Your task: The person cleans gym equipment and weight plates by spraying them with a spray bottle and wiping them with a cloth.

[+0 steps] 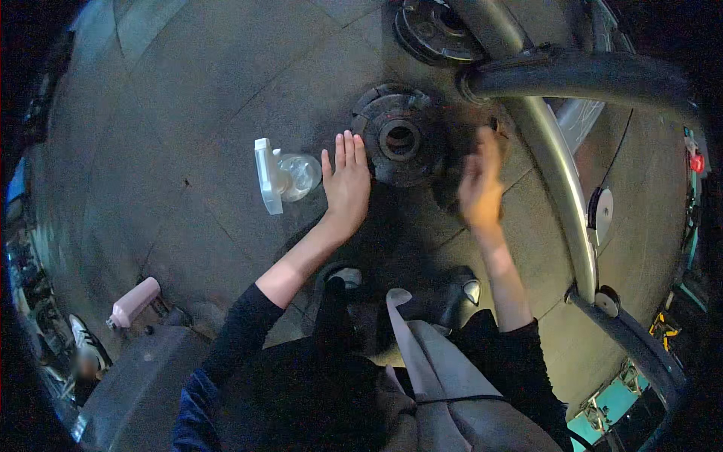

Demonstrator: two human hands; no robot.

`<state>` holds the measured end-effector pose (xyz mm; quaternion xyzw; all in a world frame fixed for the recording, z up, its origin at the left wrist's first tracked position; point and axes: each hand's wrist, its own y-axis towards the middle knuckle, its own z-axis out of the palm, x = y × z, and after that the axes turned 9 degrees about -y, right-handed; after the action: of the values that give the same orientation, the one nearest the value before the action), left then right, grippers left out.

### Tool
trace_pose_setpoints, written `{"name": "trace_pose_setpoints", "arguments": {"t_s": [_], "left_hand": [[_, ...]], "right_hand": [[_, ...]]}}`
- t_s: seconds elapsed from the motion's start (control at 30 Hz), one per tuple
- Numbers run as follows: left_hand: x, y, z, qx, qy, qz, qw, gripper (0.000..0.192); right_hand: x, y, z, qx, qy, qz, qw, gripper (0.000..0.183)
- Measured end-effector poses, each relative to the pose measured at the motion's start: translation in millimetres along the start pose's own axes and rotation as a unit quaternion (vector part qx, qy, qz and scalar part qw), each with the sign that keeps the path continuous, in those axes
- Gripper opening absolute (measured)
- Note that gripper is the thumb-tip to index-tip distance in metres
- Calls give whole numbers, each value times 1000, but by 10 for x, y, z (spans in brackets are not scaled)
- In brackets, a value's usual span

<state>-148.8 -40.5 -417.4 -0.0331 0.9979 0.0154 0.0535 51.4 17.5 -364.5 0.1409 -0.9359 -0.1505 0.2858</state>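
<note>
Dark weight plates (392,169) lie on the floor before me, with a ringed hub hole on top. My left hand (349,183) is at their left edge, palm toward them and fingers extended; whether it presses on them I cannot tell. Just left of that hand stands a clear spray bottle (299,176) with a white trigger head, seen from above. To the right of the plates is my right hand (483,181), blurred, with its fingers stretched out and nothing visible in its grasp. A gap separates it from the plates.
A curved metal machine frame (556,164) with a padded black arm (576,76) rises close on the right. Another weight plate (435,34) sits at its far end. At lower left a pink bottle (135,302) lies by a dark bench (147,361), near another person's shoe (87,342).
</note>
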Motion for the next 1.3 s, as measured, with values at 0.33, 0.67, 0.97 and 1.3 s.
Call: {"name": "trace_pose_setpoints", "arguments": {"t_s": [0.33,0.67,0.97,1.3], "left_hand": [[86,-53,12,17,-33,8,999,47],[119,10,-29,48,-62,30,996,51],[224,1,-154,107,-102,25,989,56],[137,-26,-73,64,-139,25,988,60]], "right_hand": [[181,-654,459,121,-23,-113,986,36],[622,-858,709,185,-131,-179,957,52],[288,-731,394,201,-190,-302,912,49],[-491,116,-284,25,29,60,997,35]]}}
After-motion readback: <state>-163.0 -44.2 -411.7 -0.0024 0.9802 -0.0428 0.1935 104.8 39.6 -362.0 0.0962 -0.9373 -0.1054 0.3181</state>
